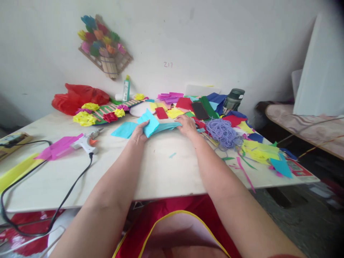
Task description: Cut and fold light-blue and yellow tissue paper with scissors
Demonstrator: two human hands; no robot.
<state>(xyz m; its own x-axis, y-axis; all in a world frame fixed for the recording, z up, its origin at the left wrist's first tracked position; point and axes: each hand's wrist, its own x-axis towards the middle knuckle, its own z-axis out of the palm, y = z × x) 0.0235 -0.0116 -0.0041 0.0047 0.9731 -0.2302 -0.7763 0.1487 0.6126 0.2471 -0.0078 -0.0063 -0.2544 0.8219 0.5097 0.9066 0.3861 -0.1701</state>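
Both arms reach forward over a pale table [161, 172]. My left hand [139, 133] is closed on a folded light-blue paper sheet [150, 123], its thumb over one flap. My right hand [187, 125] presses on the right end of the same blue paper, fingers curled onto it. The paper stretches between the two hands and lies partly on the table, one flap sticking up.
A white glue gun [86, 141] with a black cord [67, 193] lies to the left beside pink paper [57, 147]. Purple yarn [223, 132], coloured paper scraps [258, 150], a dark bottle [233, 99], a glue stick [126, 87] and a red bag [77, 96] crowd the back and right.
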